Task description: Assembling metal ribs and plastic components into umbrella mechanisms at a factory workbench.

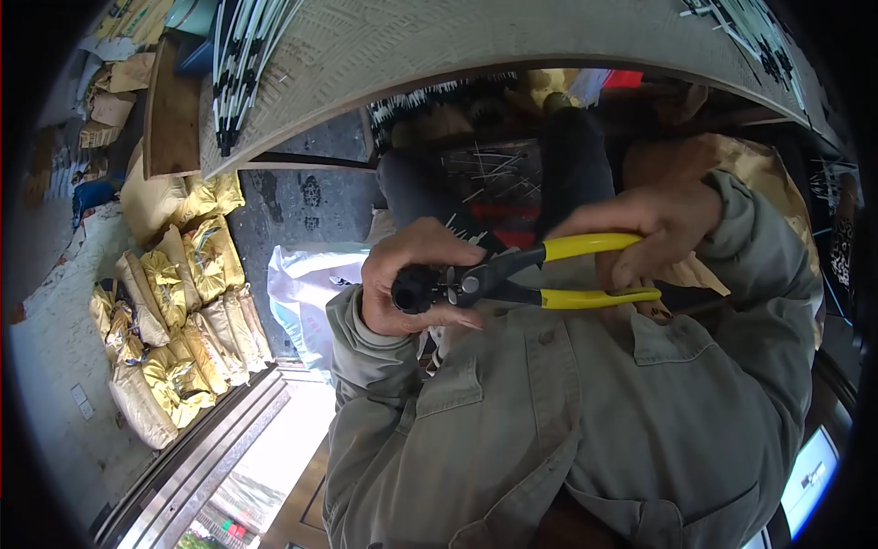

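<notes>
The left hand (412, 274) grips a small black round part (413, 289). The right hand (651, 229) squeezes yellow-handled pliers (540, 279), whose jaws meet the part. Yellow sacks (183, 311) lie stacked at left.

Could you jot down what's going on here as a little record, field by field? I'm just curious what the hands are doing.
Left hand: left hand grips a short black tube, its open end toward the camera
Right hand: right hand holds the yellow handles of the pliers
Pliers' jaws: at the tube's side, beside the left hand's fingers; whether they bite it cannot be told
Clothing: grey-green shirt
Above: woven work surface with black-and-white rods
Left side: stacked yellow sacks
</notes>
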The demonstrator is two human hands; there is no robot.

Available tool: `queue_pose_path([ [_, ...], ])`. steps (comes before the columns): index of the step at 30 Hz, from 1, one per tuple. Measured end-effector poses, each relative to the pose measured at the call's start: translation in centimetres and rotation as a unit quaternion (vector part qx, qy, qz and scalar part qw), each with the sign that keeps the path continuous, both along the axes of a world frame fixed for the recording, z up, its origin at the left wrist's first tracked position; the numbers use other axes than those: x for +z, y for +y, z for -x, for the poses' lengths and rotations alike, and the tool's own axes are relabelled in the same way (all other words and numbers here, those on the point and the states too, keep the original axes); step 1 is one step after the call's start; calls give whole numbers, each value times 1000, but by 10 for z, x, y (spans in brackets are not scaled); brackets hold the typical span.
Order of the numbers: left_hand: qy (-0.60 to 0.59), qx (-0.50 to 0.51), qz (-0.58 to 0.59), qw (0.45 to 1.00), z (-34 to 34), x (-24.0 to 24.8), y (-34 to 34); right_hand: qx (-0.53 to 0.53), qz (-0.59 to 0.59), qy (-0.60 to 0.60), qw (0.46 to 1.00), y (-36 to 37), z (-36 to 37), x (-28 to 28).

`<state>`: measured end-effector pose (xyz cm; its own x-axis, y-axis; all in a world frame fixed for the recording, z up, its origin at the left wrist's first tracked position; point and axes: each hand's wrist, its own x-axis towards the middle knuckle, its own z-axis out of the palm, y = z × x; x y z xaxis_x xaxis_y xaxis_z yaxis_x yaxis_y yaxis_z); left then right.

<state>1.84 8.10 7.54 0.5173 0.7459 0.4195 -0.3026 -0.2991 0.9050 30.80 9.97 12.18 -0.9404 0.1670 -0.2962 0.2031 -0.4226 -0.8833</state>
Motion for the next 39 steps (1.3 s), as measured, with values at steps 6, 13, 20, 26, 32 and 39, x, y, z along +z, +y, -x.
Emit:
queue_pose_path([
  [6, 31, 115, 21, 993, -5, 1, -15, -92, -688, -178, 697, -26, 22, 19],
  [13, 44, 196, 20, 979, -9, 3, -22, -121, -824, -179, 525, -12, 29, 28],
  [20, 84, 218, 13, 972, -7, 5, -22, -159, -798, -155, 561, -14, 38, -14],
  [26, 85, 230, -12, 969, -9, 5, -20, -142, -785, -135, 588, -8, 37, -21],
  [32, 107, 220, 13, 970, -9, 14, -14, -124, -794, -146, 577, 0, 31, -11],
  [39, 109, 214, 88, 967, -9, 19, -12, -52, -849, -194, 490, 12, 29, 16],
])
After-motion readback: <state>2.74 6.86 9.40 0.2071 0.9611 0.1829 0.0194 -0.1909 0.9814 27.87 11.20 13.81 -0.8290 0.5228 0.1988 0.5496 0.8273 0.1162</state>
